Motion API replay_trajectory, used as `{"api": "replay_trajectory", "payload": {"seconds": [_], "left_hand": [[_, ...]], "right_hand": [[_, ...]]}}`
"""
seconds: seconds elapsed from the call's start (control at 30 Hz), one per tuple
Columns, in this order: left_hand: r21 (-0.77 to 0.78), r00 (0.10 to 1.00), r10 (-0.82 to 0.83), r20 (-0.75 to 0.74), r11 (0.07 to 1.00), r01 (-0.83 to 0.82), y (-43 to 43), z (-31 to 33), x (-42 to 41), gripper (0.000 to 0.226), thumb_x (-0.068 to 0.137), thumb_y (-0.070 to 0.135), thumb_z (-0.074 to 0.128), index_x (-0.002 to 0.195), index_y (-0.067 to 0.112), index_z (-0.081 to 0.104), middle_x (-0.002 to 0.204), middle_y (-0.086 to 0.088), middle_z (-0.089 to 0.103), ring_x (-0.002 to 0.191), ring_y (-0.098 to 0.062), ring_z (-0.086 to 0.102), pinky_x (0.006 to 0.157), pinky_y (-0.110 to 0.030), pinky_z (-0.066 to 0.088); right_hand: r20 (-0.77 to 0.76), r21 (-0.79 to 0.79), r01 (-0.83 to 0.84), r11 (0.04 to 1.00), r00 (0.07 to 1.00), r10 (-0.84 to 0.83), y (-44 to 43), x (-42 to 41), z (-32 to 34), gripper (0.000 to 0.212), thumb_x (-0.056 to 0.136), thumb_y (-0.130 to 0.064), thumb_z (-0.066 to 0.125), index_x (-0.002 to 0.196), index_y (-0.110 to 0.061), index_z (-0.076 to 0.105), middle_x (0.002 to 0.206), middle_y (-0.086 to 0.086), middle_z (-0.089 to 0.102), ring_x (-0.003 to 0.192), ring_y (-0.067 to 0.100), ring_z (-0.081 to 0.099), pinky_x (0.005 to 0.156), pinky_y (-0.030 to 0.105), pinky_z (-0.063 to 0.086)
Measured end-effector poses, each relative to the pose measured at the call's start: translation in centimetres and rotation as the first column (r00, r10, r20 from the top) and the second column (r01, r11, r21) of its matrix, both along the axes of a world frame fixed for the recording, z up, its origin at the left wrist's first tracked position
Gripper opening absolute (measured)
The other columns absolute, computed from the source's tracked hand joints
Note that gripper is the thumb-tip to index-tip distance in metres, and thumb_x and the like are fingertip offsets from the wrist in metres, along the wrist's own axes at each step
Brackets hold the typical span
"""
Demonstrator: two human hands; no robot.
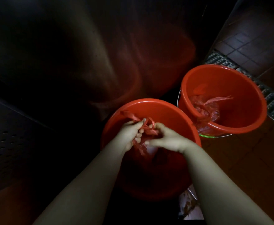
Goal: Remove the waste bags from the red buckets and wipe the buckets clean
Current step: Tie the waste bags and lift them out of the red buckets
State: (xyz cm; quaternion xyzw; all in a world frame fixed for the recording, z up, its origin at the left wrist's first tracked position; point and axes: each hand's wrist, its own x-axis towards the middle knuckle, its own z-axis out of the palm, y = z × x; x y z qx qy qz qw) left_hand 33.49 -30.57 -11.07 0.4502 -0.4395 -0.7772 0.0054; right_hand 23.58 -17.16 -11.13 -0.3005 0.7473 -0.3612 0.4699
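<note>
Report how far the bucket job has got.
Nothing looks finished. The knotted red plastic bag lies in the far red plastic bucket. In hand: the left hand and right hand grip the handles of the thin red plastic bag in the near red plastic bucket. Left: lifting both bags out and wiping both buckets.

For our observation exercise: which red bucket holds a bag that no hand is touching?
The farther bucket, beside the grate: its tied bag lies alone. In the nearer bucket, the left hand and right hand grip the other bag.
</note>
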Motion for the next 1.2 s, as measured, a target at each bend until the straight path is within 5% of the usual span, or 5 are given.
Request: {"api": "replay_trajectory", "payload": {"seconds": [0.4, 0.63, 0.87, 1.03, 1.2], "left_hand": [[-0.279, 0.966, -0.105, -0.235, 0.96, 0.037, 1.1, 0.0, 0.4, 0.014, 0.094, 0.018, 0.06, 0.095, 0.011, 0.072, 0.067, -0.003, 0.063, 0.059, -0.013, 0.055, 0.058, -0.02, 0.045], [-0.649, 0.814, -0.58, 0.045, 0.602, 0.465, 0.2, 1.4, 0.9, 0.011, 0.072, 0.001, 0.069, 0.082, 0.007, 0.069, 0.082, 0.001, 0.059, 0.074, -0.009, 0.059, 0.075, -0.025, 0.046], [-0.286, 0.807, -0.584, -0.081, 0.79, 0.543, -1.4, 1.9, 1.6, 0.078, 0.08, 0.081, 0.028, 0.114, 0.026, 0.07, 0.118, 0.002, 0.068, 0.114, -0.009, 0.061, 0.098, -0.026, 0.043], [-0.612, 0.863, -0.494, -0.109, 0.718, 0.333, 0.4, 1.7, 1.1, 0.021, 0.087, 0.011, 0.068, 0.108, 0.013, 0.07, 0.097, 0.001, 0.071, 0.084, 0.004, 0.065, 0.072, -0.01, 0.046], [-0.831, 0.961, -0.113, 0.253, 0.483, 0.275, 0.1, 0.5, 1.1, 0.043, 0.067, 0.026, 0.085, 0.089, 0.02, 0.049, 0.067, 0.006, 0.053, 0.057, -0.008, 0.052, 0.054, -0.024, 0.041]], "right_hand": [[0.081, -0.148, 0.619, 0.772, 0.785, -0.614, -2.1, -0.1, -1.6, 0.035, 0.101, -0.03, 0.047, 0.079, -0.017, 0.071, 0.073, 0.004, 0.07, 0.066, 0.012, 0.063, 0.069, 0.029, 0.049], [0.183, -0.111, 0.639, 0.762, 0.766, -0.616, -2.0, -0.5, -0.9, 0.037, 0.102, -0.033, 0.043, 0.082, -0.015, 0.068, 0.067, 0.001, 0.067, 0.053, 0.005, 0.061, 0.05, 0.018, 0.047], [0.247, -0.103, 0.608, 0.787, 0.782, -0.572, -1.9, -0.5, -0.1, 0.039, 0.103, -0.033, 0.041, 0.099, -0.006, 0.069, 0.062, 0.002, 0.063, 0.042, 0.0, 0.054, 0.044, 0.014, 0.042], [0.289, -0.156, 0.606, 0.78, 0.783, -0.55, -2.0, -0.3, 0.2, 0.039, 0.103, -0.033, 0.042, 0.1, -0.006, 0.069, 0.068, 0.007, 0.065, 0.05, 0.004, 0.057, 0.051, 0.017, 0.046], [0.334, -0.233, 0.551, 0.801, 0.819, -0.467, -1.9, 0.3, 1.4, 0.038, 0.1, -0.037, 0.046, 0.098, -0.011, 0.073, 0.084, 0.017, 0.069, 0.073, 0.02, 0.065, 0.073, 0.029, 0.053]]}}
